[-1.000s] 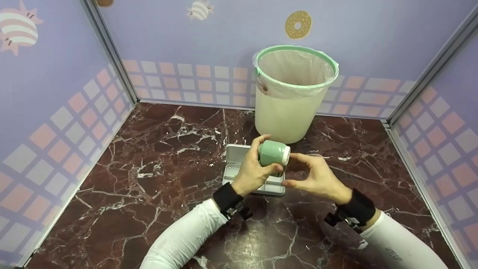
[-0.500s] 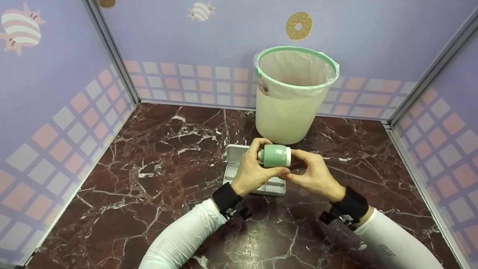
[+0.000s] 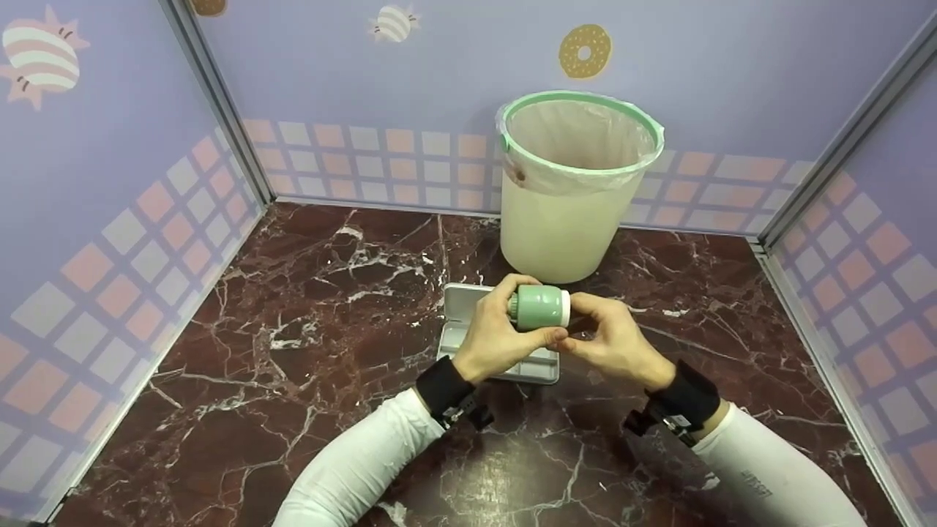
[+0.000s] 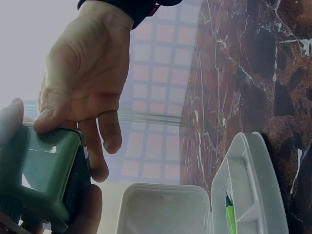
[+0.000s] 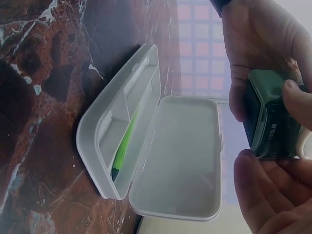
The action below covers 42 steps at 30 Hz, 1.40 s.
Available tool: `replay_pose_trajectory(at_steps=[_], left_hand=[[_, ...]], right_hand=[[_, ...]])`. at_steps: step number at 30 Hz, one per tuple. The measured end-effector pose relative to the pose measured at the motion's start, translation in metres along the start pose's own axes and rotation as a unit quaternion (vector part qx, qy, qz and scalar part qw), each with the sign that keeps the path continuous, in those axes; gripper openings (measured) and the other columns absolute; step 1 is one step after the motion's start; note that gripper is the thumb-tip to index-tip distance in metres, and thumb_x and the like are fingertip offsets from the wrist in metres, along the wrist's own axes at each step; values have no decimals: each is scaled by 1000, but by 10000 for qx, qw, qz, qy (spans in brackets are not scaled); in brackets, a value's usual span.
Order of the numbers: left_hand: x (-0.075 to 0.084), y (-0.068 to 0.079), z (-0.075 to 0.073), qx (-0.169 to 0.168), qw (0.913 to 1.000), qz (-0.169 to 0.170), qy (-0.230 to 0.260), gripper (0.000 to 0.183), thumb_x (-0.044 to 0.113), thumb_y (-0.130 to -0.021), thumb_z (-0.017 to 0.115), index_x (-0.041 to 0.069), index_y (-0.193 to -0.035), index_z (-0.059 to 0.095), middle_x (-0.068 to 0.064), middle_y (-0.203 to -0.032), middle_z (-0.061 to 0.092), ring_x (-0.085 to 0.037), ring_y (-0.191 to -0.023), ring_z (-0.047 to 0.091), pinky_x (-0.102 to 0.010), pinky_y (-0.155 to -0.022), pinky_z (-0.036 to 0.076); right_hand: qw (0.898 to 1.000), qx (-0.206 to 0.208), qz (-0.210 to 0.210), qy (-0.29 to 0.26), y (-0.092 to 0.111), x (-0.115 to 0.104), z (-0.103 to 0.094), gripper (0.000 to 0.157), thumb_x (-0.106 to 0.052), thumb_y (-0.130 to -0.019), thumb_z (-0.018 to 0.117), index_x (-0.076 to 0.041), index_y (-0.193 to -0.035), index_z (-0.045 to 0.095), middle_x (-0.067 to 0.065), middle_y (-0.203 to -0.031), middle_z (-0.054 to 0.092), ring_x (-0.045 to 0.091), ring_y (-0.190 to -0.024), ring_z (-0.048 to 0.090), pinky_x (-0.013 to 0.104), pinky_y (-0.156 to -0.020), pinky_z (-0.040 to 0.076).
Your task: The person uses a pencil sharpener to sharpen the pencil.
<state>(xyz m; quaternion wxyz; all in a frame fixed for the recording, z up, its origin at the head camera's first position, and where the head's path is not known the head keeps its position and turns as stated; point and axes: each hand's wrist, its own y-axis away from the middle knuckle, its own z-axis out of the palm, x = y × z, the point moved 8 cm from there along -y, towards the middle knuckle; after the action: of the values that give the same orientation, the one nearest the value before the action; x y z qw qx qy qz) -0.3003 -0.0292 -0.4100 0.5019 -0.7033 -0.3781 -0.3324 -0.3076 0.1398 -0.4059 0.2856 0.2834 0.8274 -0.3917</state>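
My left hand holds a small green pencil sharpener lying sideways above the table, its ribbed end to the left and its white end to the right. At that white end, my right hand pinches it between thumb and fingers. A dark see-through part with lettering shows on the sharpener in the right wrist view. Under the hands lies a pale grey pencil case with its lid up, partly hidden. Inside one compartment is a green pencil, seen from the right wrist.
Behind the hands stands a tall cream bin with a green rim and a clear liner. Patterned lilac walls enclose the dark red marble table at the back and sides.
The sharpener has turned level and shifted slightly right and down. My right hand has come left and its thumb has closed in to pinch the white end.
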Motion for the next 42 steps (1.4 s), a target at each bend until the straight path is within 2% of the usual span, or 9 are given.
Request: replay_pose_trajectory(at_steps=[9, 17, 26, 35, 42], left_hand=[[1, -1, 3, -15, 9990, 172, -405, 69, 31, -82, 101, 9, -135, 63, -11, -119, 78, -18, -97, 73, -30, -80, 63], [1, -2, 4, -132, 9981, 254, -554, 69, 32, -83, 99, 7, -136, 63, -12, -117, 78, -18, -95, 73, -29, -79, 61], [4, -4, 4, -109, 9978, 371, -546, 67, 30, -84, 98, 7, -136, 63, -13, -118, 78, -20, -95, 73, -29, -79, 61], [2, -6, 7, -270, 9990, 278, -201, 66, 26, -84, 98, 7, -136, 62, -14, -121, 77, -17, -96, 72, -30, -80, 63], [3, -5, 6, -249, 9992, 247, -184, 66, 28, -84, 98, 8, -135, 62, -14, -119, 77, -16, -94, 72, -30, -78, 63]], right_hand=[[9988, -36, -209, 444, 1, -1, -1, 37, 2, -84, 91, -5, -118, 79, 7, -106, 83, 10, -90, 78, 44, -78, 69], [9969, -67, -544, 569, 0, -3, -7, 34, -5, -84, 93, -5, -116, 80, 7, -105, 84, 10, -90, 78, 39, -77, 69], [9919, 52, -662, 1079, -1, -5, -10, 36, -10, -83, 95, -6, -116, 81, 6, -107, 85, 10, -91, 78, 34, -80, 68], [9944, 79, -656, 828, 0, -5, -14, 44, -13, -82, 98, -5, -122, 82, 10, -110, 86, 12, -93, 80, 36, -81, 70], [9994, -2, -339, 11, 1, 2, -13, 46, -4, -83, 97, -5, -126, 81, 11, -110, 84, 10, -94, 82, 39, -79, 71]])
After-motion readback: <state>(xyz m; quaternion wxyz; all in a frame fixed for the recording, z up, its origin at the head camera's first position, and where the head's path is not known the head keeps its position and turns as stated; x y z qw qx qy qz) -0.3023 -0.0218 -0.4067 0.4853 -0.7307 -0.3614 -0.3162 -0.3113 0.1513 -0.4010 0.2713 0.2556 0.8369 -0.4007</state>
